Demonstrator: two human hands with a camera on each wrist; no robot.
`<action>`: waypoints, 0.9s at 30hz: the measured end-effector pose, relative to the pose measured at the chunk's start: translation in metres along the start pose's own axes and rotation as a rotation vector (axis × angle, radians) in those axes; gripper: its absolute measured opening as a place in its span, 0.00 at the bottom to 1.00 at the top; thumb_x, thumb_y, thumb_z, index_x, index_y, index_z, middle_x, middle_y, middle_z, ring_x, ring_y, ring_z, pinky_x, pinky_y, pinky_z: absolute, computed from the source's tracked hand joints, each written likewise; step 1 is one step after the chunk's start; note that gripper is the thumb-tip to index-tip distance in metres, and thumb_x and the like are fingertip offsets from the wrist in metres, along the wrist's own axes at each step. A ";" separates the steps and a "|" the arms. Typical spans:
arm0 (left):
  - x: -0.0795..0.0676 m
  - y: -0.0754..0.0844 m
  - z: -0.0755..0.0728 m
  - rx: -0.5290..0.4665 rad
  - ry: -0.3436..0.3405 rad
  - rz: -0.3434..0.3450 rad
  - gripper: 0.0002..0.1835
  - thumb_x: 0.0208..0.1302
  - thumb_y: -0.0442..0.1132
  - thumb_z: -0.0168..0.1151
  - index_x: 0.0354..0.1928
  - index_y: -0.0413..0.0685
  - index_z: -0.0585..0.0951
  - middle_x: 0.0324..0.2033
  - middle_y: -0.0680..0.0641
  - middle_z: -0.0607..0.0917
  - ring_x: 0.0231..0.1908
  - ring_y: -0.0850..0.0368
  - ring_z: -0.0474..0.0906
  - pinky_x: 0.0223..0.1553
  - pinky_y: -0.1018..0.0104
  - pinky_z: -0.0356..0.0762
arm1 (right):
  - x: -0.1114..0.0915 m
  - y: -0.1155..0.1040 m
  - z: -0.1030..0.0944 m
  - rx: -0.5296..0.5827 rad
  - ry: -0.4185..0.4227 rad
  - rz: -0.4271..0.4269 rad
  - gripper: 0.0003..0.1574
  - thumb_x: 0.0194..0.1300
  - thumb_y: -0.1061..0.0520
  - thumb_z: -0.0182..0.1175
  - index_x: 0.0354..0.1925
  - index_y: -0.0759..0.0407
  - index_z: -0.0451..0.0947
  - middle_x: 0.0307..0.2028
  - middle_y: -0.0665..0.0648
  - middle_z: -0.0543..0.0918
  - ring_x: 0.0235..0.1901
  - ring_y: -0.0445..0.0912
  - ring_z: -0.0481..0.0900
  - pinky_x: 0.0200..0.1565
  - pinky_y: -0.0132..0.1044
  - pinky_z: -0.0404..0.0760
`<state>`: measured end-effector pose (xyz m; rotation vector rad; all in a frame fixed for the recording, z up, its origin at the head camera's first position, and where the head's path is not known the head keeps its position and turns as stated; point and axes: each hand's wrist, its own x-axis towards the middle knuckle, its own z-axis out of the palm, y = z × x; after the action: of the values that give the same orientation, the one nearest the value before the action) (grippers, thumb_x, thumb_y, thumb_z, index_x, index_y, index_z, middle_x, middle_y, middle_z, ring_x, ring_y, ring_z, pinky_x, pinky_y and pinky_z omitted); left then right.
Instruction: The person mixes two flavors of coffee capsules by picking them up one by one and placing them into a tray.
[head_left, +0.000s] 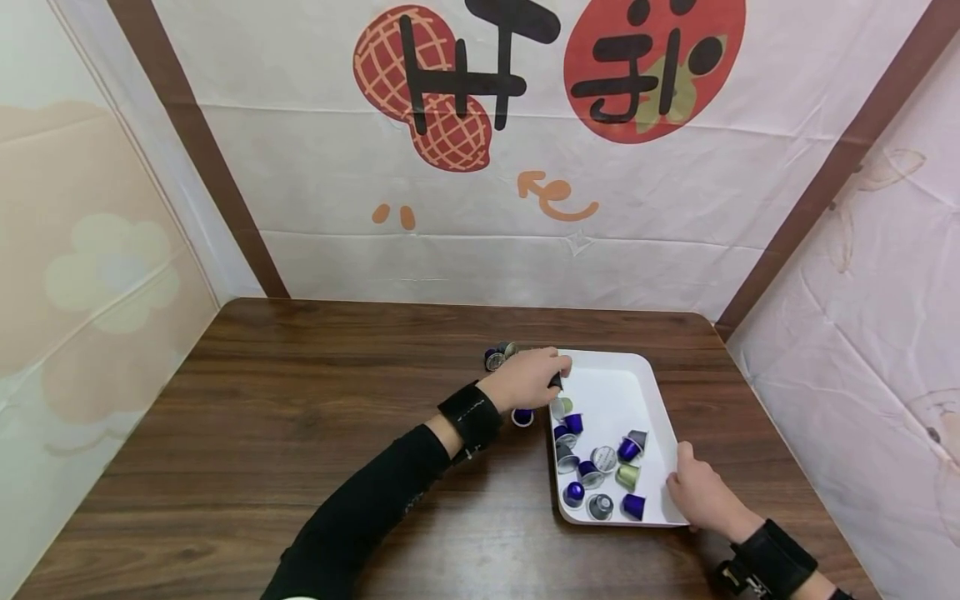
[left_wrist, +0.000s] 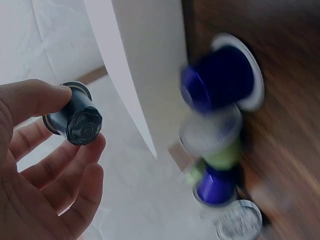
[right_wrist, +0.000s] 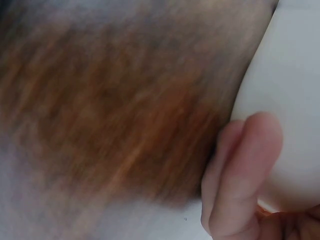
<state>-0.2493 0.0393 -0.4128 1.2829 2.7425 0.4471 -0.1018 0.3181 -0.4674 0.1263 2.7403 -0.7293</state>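
Black sleeve (head_left: 360,512) lay nearest. Right hand (head_left: 705,493) gripped the white tray (head_left: 607,383) at its near right corner; a jerk there could have rolled the loose capsules (head_left: 591,477). Farther off, left hand (head_left: 527,379) pinched a dark capsule (left_wrist: 77,112) by the left rim; a slack pinch might have dropped it onto the worktop (head_left: 337,375). Capsule's long axis slanted, narrow end toward lower right and the camera in the left wrist view.

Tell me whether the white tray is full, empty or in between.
In between: the white tray holds capsules in its near part and along its left side, while its far right area shows bare white.
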 end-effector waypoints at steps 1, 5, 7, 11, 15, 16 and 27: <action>0.002 0.003 0.002 0.004 -0.002 0.009 0.13 0.65 0.39 0.56 0.50 0.49 0.76 0.38 0.52 0.74 0.26 0.62 0.69 0.24 0.72 0.65 | 0.000 0.000 0.000 -0.002 0.001 -0.002 0.15 0.66 0.65 0.41 0.47 0.71 0.50 0.21 0.62 0.70 0.08 0.47 0.72 0.14 0.39 0.71; 0.007 0.015 0.008 0.032 -0.020 0.034 0.13 0.65 0.40 0.57 0.50 0.50 0.77 0.39 0.52 0.76 0.28 0.62 0.69 0.25 0.72 0.67 | 0.001 0.000 0.001 -0.009 -0.003 -0.003 0.16 0.67 0.65 0.41 0.48 0.72 0.49 0.22 0.63 0.70 0.09 0.47 0.72 0.14 0.39 0.71; 0.010 0.018 0.011 0.052 -0.023 0.042 0.12 0.64 0.41 0.58 0.50 0.50 0.77 0.39 0.52 0.76 0.29 0.61 0.70 0.26 0.72 0.68 | 0.002 0.000 0.001 -0.011 -0.003 -0.004 0.16 0.67 0.65 0.41 0.49 0.72 0.49 0.22 0.63 0.70 0.09 0.47 0.72 0.14 0.39 0.71; 0.013 0.023 0.018 0.075 -0.021 0.050 0.11 0.64 0.41 0.59 0.47 0.52 0.77 0.39 0.52 0.76 0.29 0.61 0.69 0.26 0.71 0.68 | 0.001 -0.001 0.002 -0.015 -0.002 0.001 0.16 0.67 0.65 0.42 0.48 0.72 0.49 0.21 0.62 0.70 0.09 0.47 0.72 0.14 0.39 0.71; 0.013 0.029 0.019 0.066 -0.022 0.054 0.12 0.64 0.42 0.59 0.49 0.53 0.76 0.40 0.52 0.76 0.28 0.61 0.69 0.26 0.71 0.67 | 0.002 0.000 0.003 -0.015 0.000 0.000 0.16 0.67 0.65 0.42 0.48 0.72 0.50 0.21 0.62 0.70 0.09 0.47 0.72 0.14 0.39 0.71; 0.013 0.029 0.018 0.063 -0.023 0.055 0.12 0.64 0.43 0.59 0.49 0.53 0.76 0.40 0.52 0.76 0.29 0.61 0.69 0.27 0.71 0.68 | 0.002 0.000 0.003 -0.014 0.000 -0.003 0.16 0.67 0.65 0.42 0.49 0.72 0.49 0.21 0.62 0.70 0.09 0.47 0.72 0.14 0.39 0.71; -0.014 -0.010 0.005 0.047 0.023 0.020 0.05 0.67 0.40 0.54 0.32 0.53 0.76 0.30 0.55 0.73 0.27 0.63 0.68 0.26 0.72 0.66 | 0.000 0.000 0.002 -0.002 0.004 -0.013 0.16 0.67 0.65 0.41 0.48 0.73 0.49 0.21 0.62 0.70 0.09 0.47 0.72 0.14 0.39 0.71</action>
<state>-0.2471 0.0237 -0.4215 1.3248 2.7773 0.4038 -0.1017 0.3176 -0.4690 0.1098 2.7478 -0.7309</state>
